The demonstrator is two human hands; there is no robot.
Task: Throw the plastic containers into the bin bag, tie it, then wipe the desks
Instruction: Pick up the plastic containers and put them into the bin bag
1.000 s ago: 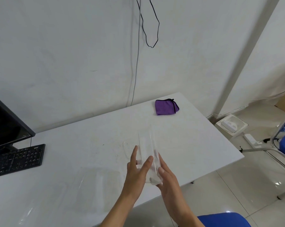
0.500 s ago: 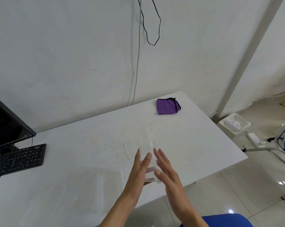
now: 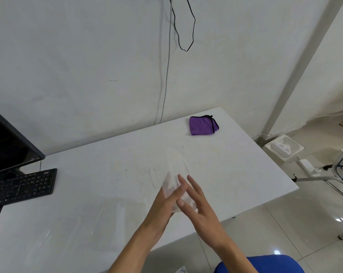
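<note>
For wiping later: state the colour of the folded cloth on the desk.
Purple cloth, black edging; head view.

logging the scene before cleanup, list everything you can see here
desk: one, white, against the wall
clear plastic container: one, transparent, between the hands over the desk
flat clear plastic: at least one, transparent, desk front left
cloth: one, purple, desk far right
monitor: one, black, left edge
keyboard: one, black, below the monitor
cables: two, grey and black, on the wall
tray: one, white, floor at right
chair seats: two, blue, bottom and right edges
left hand: grips the container
right hand: straight fingers touch the container
</note>
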